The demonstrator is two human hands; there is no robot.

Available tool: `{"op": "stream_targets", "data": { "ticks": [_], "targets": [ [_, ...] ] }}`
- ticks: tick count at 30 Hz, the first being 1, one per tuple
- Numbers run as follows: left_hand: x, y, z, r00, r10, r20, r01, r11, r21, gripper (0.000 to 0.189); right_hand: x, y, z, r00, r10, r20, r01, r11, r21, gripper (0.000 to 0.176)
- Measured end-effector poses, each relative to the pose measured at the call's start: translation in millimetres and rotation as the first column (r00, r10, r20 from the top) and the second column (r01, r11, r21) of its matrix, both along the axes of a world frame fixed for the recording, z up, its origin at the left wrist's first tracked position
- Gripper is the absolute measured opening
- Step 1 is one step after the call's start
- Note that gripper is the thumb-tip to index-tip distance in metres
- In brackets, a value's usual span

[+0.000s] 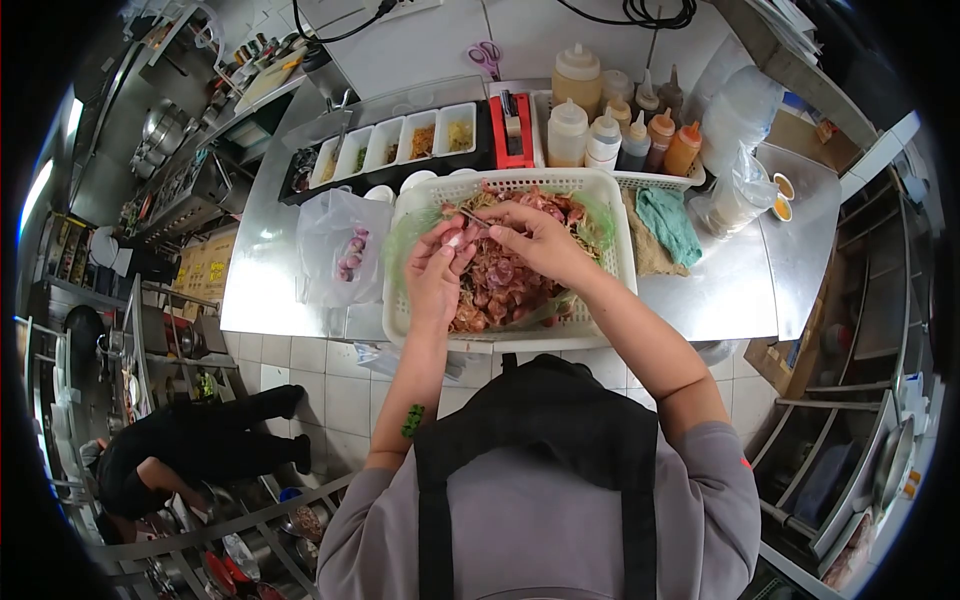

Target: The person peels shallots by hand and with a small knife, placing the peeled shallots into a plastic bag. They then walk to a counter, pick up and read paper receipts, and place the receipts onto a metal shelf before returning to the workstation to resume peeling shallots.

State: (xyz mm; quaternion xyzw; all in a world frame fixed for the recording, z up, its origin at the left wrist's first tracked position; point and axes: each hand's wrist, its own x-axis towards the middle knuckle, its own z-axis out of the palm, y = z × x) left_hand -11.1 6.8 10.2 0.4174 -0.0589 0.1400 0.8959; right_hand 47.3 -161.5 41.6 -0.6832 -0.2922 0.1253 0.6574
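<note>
Over a white plastic basket (627,255) my left hand (436,270) holds a reddish shallot (455,240) between thumb and fingers. My right hand (540,240) is closed on a small knife (474,216), whose thin blade points at the shallot; its handle is mostly hidden in the fingers. Beneath both hands, shallots and loose papery skins (500,285) fill the basket, lying on a green net bag (595,215). Left of the basket, a clear plastic bag (320,225) contains several peeled purple shallots (352,255).
Behind the basket stand a black condiment tray (485,140), a red-framed tool (513,135) and several squeeze bottles (568,130). To the right lie a green cloth (668,225) and a plastic bag (735,205). Another person (190,455) bends over at the lower left.
</note>
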Motion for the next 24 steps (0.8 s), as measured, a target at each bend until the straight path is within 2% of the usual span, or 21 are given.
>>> {"op": "stream_targets", "data": {
  "ticks": [2, 4, 6, 7, 9, 11, 14, 18, 20, 24],
  "targets": [
    [-0.7, 2.2, 1.9, 0.999, -0.047, 0.011, 0.047, 0.998, -0.037, 0.028, 4.2, -1.7, -2.0, 1.000, -0.006, -0.002, 0.006, 1.000, -0.017, 0.029],
    [-1.2, 4.3, 2.4, 0.995, -0.102, 0.010, 0.103, 0.987, -0.127, 0.031, 7.8, -2.1, -4.5, 0.994, -0.093, 0.059, 0.092, 0.996, 0.020, 0.031],
    [0.0, 5.7, 5.6, 0.994, -0.102, -0.027, 0.096, 0.982, -0.162, 0.033, 7.7, -2.1, -4.6, 0.993, -0.094, 0.064, 0.094, 0.996, 0.014, 0.034],
    [0.5, 5.9, 6.8, 0.992, -0.104, -0.064, 0.090, 0.977, -0.195, 0.034, 5.1, -2.4, -2.0, 0.999, -0.029, 0.029, 0.031, 0.999, -0.039, 0.033],
    [1.5, 6.1, 1.2, 0.995, -0.075, -0.066, 0.063, 0.983, -0.172, 0.035, 0.6, -2.2, 3.9, 0.999, 0.034, -0.010, -0.035, 0.995, -0.089, 0.032],
    [2.1, 6.5, -4.0, 0.997, -0.047, -0.068, 0.036, 0.988, -0.149, 0.036, -2.4, -1.5, 7.9, 0.994, 0.090, 0.069, -0.082, 0.990, -0.113, 0.035],
    [2.3, 4.2, -3.0, 0.997, -0.066, -0.050, 0.056, 0.981, -0.185, 0.036, -4.9, 0.4, 5.7, 0.990, 0.103, 0.100, -0.099, 0.994, -0.046, 0.037],
    [2.9, 1.7, -2.5, 0.998, -0.016, -0.063, 0.010, 0.995, -0.101, 0.035, -7.2, 4.1, 6.4, 0.988, 0.085, 0.127, -0.083, 0.996, -0.017, 0.037],
    [4.0, 3.0, -6.7, 0.998, 0.010, -0.059, -0.015, 0.997, -0.078, 0.035, -8.0, 7.2, 4.1, 0.968, 0.008, 0.250, -0.009, 1.000, 0.005, 0.035],
    [5.2, 1.8, -7.9, 0.994, 0.040, -0.100, -0.047, 0.996, -0.075, 0.033, -10.2, 9.1, 5.8, 0.969, -0.013, 0.247, 0.006, 1.000, 0.029, 0.033]
  ]
}}
